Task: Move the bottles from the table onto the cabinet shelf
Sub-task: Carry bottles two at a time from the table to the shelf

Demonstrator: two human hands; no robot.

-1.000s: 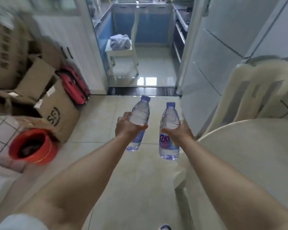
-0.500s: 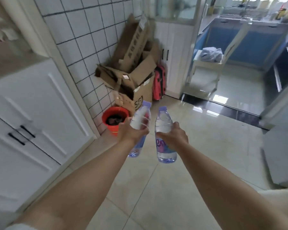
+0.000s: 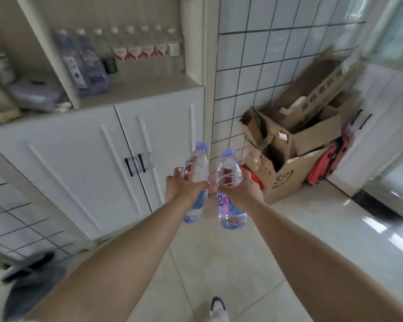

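Two hands observed, each with fingers wrapped round one bottle at mid-body: left hand [image 3: 183, 188] grips the left bottle [image 3: 196, 168], right hand [image 3: 239, 194] grips the right bottle [image 3: 229, 173], both upright, capped, just beside each other and held in the air above the floor [image 3: 219, 256]. Ahead stands the cabinet [image 3: 84, 156], doors closed, its shelf [image 3: 149, 84] already carrying a blurred row of bottles [image 3: 135, 46] along the back. Cardboard boxes [image 3: 286, 147] and a red case [image 3: 327, 163] sit by the tiled wall to the right.
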